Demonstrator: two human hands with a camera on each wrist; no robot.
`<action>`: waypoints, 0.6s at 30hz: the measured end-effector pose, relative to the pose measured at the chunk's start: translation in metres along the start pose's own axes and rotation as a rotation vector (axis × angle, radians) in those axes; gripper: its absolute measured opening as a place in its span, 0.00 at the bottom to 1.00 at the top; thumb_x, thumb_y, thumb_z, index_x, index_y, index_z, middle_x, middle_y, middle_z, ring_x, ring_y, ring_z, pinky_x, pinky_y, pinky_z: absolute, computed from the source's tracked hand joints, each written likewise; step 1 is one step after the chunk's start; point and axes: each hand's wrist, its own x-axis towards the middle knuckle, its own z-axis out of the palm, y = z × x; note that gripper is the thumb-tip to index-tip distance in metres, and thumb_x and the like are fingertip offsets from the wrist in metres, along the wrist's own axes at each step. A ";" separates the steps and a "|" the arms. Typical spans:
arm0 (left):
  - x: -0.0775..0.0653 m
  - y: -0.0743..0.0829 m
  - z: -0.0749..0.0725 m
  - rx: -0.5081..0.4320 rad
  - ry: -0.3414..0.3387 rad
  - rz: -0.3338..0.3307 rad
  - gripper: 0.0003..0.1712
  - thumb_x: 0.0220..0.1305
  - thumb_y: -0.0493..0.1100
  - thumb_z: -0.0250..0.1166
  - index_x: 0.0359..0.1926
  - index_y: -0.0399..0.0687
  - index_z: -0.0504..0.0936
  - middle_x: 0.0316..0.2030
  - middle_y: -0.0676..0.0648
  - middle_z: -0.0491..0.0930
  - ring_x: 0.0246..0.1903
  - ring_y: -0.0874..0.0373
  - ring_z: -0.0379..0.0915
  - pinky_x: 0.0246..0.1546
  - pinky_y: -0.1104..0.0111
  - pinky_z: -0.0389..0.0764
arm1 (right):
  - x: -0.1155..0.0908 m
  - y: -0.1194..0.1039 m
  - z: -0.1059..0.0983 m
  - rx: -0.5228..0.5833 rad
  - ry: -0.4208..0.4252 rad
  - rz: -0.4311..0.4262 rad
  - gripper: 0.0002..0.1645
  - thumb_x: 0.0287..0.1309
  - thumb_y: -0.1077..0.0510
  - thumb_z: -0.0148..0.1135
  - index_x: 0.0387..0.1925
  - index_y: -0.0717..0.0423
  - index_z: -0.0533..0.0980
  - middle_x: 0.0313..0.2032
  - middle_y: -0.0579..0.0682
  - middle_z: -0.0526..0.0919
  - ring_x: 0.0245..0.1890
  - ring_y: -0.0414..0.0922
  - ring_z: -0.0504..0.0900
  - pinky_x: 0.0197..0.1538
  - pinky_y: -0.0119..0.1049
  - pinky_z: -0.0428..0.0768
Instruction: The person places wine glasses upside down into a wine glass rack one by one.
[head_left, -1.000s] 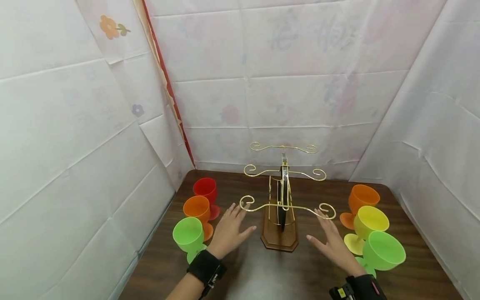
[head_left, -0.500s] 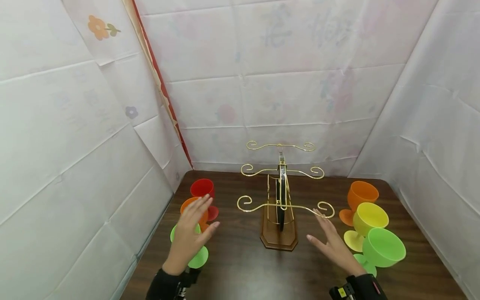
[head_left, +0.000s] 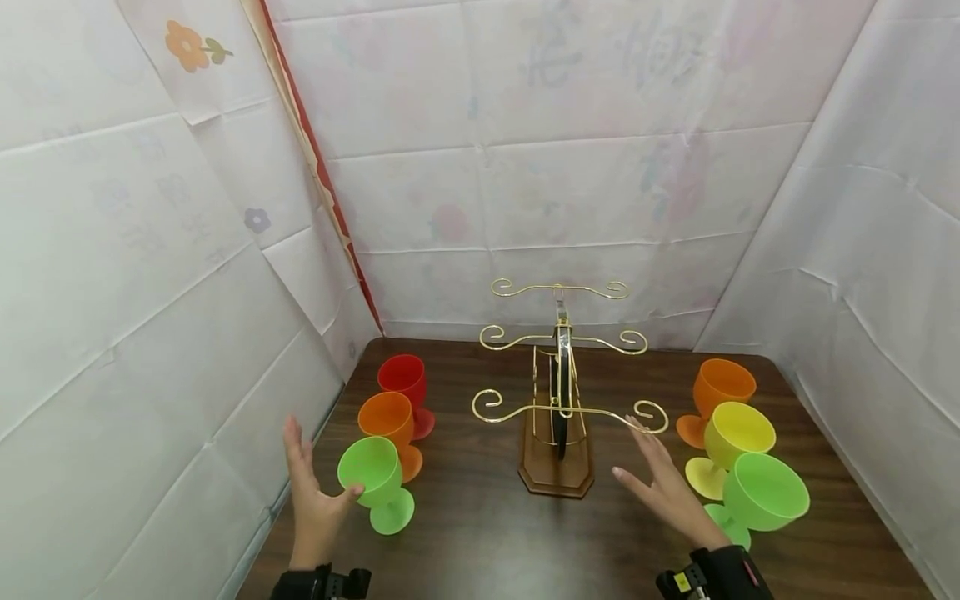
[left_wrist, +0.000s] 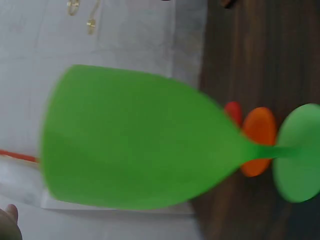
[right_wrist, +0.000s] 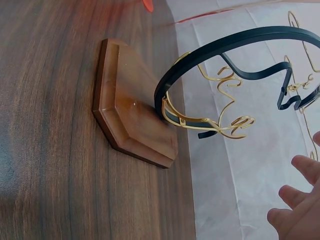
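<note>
My left hand [head_left: 315, 508] is spread beside the left green goblet [head_left: 371, 471], its thumb at the bowl's near side; whether they touch I cannot tell. That goblet [left_wrist: 140, 140] fills the left wrist view, where only a fingertip [left_wrist: 12, 214] of the hand shows. My right hand [head_left: 671, 492] hovers with fingers extended between the goblet rack [head_left: 558, 467] and the right-hand goblets, holding nothing. In the right wrist view its fingers [right_wrist: 295, 197] lie right of the rack's wooden base [right_wrist: 132, 105]. The rack has a black hoop [right_wrist: 235, 40] and gold scrolled arms [head_left: 525, 408].
Behind the left green goblet stand an orange goblet [head_left: 387, 417] and a red goblet [head_left: 403, 377]. On the right are another green goblet [head_left: 767, 492], a yellow goblet [head_left: 738, 437] and an orange goblet [head_left: 722, 385]. White sheeting [head_left: 420, 200] encloses the brown table [head_left: 487, 533].
My left hand has moved left from beside the rack, passing over the left goblets, to the outer side of the green one. The right hand has barely moved.
</note>
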 end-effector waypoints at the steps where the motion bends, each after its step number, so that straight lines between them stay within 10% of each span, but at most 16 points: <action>1: -0.004 -0.007 0.000 -0.024 0.007 -0.016 0.71 0.41 0.61 0.75 0.75 0.55 0.34 0.74 0.49 0.33 0.73 0.56 0.29 0.70 0.71 0.40 | 0.000 0.000 0.000 0.002 -0.002 0.006 0.47 0.59 0.50 0.61 0.73 0.48 0.48 0.71 0.60 0.51 0.68 0.67 0.49 0.54 0.74 0.55; 12: -0.029 -0.036 0.018 0.042 -0.014 -0.411 0.75 0.42 0.34 0.76 0.73 0.62 0.26 0.74 0.49 0.32 0.72 0.47 0.32 0.68 0.46 0.39 | -0.002 0.004 0.001 0.013 -0.004 0.024 0.47 0.59 0.51 0.61 0.73 0.53 0.49 0.71 0.62 0.50 0.68 0.68 0.48 0.55 0.74 0.54; 18: -0.041 -0.064 0.026 0.063 0.019 -0.508 0.76 0.42 0.33 0.76 0.72 0.70 0.26 0.74 0.48 0.36 0.69 0.41 0.42 0.64 0.40 0.46 | -0.003 0.004 0.002 0.030 -0.014 0.038 0.47 0.60 0.51 0.60 0.74 0.50 0.47 0.71 0.62 0.49 0.68 0.68 0.47 0.55 0.74 0.53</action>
